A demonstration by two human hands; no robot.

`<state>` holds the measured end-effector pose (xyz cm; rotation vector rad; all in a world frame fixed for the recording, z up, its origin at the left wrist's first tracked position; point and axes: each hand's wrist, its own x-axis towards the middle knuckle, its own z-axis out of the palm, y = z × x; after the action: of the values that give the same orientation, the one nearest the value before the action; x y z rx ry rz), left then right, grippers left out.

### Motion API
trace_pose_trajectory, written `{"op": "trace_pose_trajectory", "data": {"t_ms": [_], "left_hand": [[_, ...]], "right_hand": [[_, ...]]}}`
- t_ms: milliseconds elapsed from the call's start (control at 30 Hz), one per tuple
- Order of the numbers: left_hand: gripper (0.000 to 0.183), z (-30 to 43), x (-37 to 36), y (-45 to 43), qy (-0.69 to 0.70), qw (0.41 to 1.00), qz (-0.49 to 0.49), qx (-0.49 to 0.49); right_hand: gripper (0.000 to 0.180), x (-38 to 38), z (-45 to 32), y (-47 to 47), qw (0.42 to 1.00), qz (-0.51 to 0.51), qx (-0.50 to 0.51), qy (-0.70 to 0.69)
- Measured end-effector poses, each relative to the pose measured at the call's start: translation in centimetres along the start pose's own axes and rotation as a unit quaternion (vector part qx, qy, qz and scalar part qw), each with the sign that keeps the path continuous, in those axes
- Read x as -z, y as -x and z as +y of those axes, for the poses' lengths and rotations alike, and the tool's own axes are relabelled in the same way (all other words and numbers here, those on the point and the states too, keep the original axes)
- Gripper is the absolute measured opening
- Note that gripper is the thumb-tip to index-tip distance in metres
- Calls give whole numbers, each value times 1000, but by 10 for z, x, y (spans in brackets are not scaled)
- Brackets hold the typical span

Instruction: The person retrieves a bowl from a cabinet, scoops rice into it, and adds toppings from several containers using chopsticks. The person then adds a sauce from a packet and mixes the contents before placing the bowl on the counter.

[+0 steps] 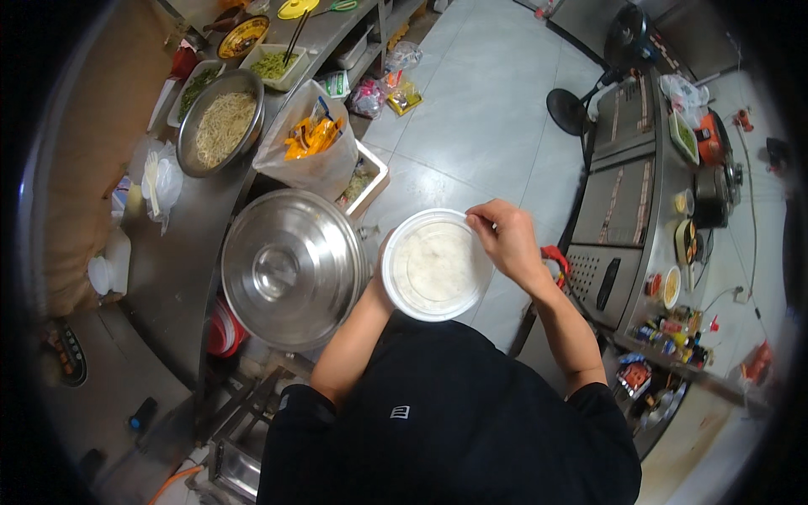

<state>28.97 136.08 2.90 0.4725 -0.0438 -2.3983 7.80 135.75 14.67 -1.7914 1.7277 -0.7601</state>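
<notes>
Before my chest is a round plastic tub (435,265) with a clear lid and white contents, perhaps cooked rice. My left hand (381,284) supports it from the left and below, its fingers mostly hidden by the tub. At the upper right of the rim, the thumb and bent fingers of my right hand (504,237) pinch the lid's edge. The lid looks seated all round. Just left of the tub stands a large stainless steel pot, covered by a domed metal lid (315,252) with a round recessed middle.
The steel counter (183,271) on the left bears a metal bowl of bean sprouts (221,129) and a tub of chopped greens with chopsticks (274,66). A lined bin (303,164) holds orange packaging. On the right, a steel worktop (659,252) carries bottles and pots.
</notes>
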Motion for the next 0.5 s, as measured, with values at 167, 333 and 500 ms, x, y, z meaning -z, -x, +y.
{"op": "trace_pose_trajectory", "data": {"t_ms": [167,333,500], "left_hand": [[58,43,-15,-105,87,996,-13,-2],[70,105,-46,-199,33,996,-83,5],[62,154,-96,-236,25,999,-20,-40]], "right_hand": [[8,26,20,-98,978,68,79,179],[16,85,12,-194,997,-10,-57,-59],[24,121,-16,-280,984,-99,-82,-127]]}}
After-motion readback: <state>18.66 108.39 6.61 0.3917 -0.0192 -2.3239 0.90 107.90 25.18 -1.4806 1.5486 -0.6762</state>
